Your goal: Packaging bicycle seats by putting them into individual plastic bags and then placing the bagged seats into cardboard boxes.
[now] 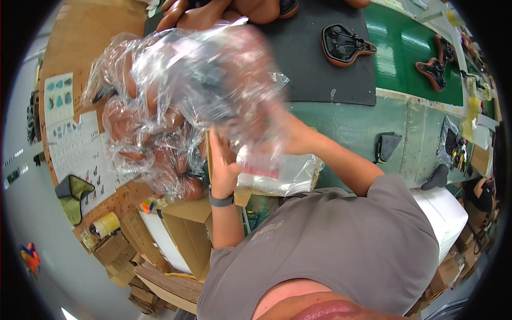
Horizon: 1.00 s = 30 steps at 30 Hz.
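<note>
A clear plastic bag (234,80) with a reddish-brown and dark thing inside, probably a bicycle saddle, is raised in front of me, smeared by motion. My right hand (288,133) grips its lower right side, fingers partly veiled by the plastic. My left hand (223,162) is upright just below the bag, thumb apart and fingers stretched upward, their tips partly covered by it. Between my hands, a white plastic-wrapped package (282,173) lies in a carton. Left of the raised bag are several brown saddles in clear bags (154,122), heaped together.
Upside-down saddles lie on the black mat (304,80) and the green surface (394,48), including a brown-edged one (344,45). A dark cloth (388,146) lies on the right. Tape (106,224) and an open cardboard box (189,226) are at the lower left.
</note>
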{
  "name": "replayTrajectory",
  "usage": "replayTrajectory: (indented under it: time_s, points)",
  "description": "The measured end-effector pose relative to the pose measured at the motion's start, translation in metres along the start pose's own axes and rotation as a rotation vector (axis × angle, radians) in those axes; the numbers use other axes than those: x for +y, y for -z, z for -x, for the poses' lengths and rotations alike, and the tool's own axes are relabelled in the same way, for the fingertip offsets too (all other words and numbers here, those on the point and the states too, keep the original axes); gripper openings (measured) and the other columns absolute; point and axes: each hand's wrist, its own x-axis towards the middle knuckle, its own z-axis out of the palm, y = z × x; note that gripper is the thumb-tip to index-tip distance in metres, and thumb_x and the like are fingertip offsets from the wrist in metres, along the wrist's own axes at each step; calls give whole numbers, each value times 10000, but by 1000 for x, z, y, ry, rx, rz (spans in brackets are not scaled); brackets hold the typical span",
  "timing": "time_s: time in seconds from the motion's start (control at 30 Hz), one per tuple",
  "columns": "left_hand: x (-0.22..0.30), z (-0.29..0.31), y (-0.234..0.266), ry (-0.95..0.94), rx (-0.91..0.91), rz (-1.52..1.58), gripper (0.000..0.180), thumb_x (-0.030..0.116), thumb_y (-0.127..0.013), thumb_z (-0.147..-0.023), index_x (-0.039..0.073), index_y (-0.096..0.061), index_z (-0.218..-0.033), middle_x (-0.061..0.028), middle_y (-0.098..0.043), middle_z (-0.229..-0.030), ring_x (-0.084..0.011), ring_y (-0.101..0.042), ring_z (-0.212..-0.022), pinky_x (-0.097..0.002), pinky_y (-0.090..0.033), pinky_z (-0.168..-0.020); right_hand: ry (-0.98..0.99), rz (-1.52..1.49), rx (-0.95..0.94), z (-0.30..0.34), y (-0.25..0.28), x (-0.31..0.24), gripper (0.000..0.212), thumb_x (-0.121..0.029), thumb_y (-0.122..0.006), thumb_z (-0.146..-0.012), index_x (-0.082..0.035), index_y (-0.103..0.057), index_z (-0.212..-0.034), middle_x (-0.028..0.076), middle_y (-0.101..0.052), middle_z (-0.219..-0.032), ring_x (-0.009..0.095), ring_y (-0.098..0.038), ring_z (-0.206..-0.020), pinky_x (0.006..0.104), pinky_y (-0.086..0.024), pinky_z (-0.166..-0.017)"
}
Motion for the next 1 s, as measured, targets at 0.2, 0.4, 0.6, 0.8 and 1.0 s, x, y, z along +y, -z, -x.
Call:
replayTrajectory:
  time_s: [0.2, 0.4, 0.6, 0.8, 1.0]
  points:
    - [39, -177, 137, 40, 186, 351, 376, 304, -621, -1112, -1, -681, -1323, -159, -748, -1296, -311, -720, -1124, -458, -619, -959, 190, 668, 230, -97, 147, 61, 643, -5, -713, -907, -61, -627, -1542, 194, -655, -1543, 386, -608, -1431, 453, -473, -1227]
    - [53, -278, 300, -100, 471, 769, 319, 115, -579, -1143, -77, -620, -1394, -203, -727, -1308, -270, -745, -1150, -355, -687, -974, -718, 1236, 136, -1, 408, 284, 1103, 24, -823, -778, -146, -314, -1742, 251, -567, -1616, 512, -492, -1503, 557, -467, -1213]
    - [-67, -48, 101, -59, 545, -113, 104, 94, -640, -1102, 51, -691, -1181, -54, -741, -1060, -123, -668, -875, -290, -552, -723, -679, 1201, 300, 116, 292, 282, 952, -417, -959, -747, -119, -535, -1545, 234, -626, -1308, 454, -626, -1290, 580, -559, -1020]
    - [-214, 158, 7, 76, -306, -750, 241, 254, -768, -1021, 76, -803, -1180, -147, -819, -1004, -298, -800, -853, -377, -625, -783, -851, 605, 593, 218, 151, 267, 803, -383, -923, -767, 65, -566, -1330, 256, -701, -1142, 508, -699, -1115, 543, -569, -1026]
    - [-300, 226, -1, 94, -495, -1144, 395, 425, -866, -923, 87, -697, -1039, -140, -761, -953, -378, -741, -887, -495, -577, -790, -810, -1194, 322, 311, 94, 68, 769, -567, -677, -1033, 54, -528, -1461, 152, -655, -990, 183, -620, -612, 313, -442, -465]
